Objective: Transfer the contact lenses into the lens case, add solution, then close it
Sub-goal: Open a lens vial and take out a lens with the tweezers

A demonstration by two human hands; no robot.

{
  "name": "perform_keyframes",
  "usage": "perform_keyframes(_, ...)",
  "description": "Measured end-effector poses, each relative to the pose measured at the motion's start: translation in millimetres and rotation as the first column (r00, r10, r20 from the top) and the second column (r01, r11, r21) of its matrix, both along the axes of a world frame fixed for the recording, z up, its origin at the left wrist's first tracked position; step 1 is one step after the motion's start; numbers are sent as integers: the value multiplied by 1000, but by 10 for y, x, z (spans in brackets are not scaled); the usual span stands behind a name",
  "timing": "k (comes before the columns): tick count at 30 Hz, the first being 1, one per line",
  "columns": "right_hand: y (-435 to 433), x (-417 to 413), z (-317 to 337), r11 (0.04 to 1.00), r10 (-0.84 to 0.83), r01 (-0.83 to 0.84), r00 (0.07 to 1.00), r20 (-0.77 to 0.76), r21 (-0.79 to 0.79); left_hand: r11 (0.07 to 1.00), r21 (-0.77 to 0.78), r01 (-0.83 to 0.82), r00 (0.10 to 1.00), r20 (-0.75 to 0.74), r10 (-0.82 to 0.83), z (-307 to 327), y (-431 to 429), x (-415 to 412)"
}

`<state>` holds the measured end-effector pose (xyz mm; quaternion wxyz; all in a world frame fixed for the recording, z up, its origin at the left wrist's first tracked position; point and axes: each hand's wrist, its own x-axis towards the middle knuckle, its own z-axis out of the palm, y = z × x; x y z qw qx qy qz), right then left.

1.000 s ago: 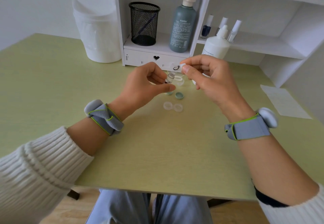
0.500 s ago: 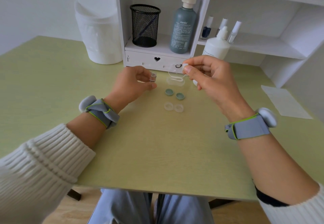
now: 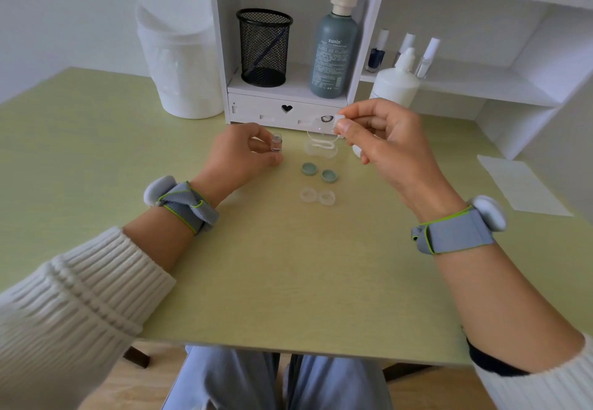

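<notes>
— Where was the lens (image 3: 326,119) just then?

— At the tip of a small white tool (image 3: 339,118), pinched between thumb and forefinger of the right hand (image 3: 385,143), held up right of centre.

— And the case (image 3: 317,196)?

— Open on the table (image 3: 288,281), straight below the lens in the frame, midway between the hands. Its two wells lay side by side, left to right. The caps (image 3: 309,169) sat off, just above it.

— The left hand (image 3: 240,156)?

— Curled round a little glass vial (image 3: 276,146), upright, left of centre. Both hands looked about equally near the case, but I'd say the right would carry the lens down to it.
</notes>
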<state>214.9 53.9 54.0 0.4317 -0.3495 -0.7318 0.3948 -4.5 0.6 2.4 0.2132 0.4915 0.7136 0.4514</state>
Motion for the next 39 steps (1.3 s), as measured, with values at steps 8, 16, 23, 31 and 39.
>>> perform_keyframes(8,-5,-5,-1,1000,15,-15,1000,5,-7,1000,-21,19,997,-78,-21,39,-40,16)
perform_keyframes(16,-9,6,5,995,34,-38,998,-44,-94,999,23,41,969,-245,-34,163,-88,51)
perform_keyframes(23,-28,-12,-3,950,136,-187,968,-210,-250,896,386,218,920,-388,-57,327,-210,205)
perform_keyframes(31,-51,-58,-48,798,350,-461,878,-326,-387,793,523,312,931,-336,-145,343,-263,286)
perform_keyframes(39,-71,-62,-55,738,378,-528,839,-392,-420,738,588,332,937,-297,-185,345,-247,278)
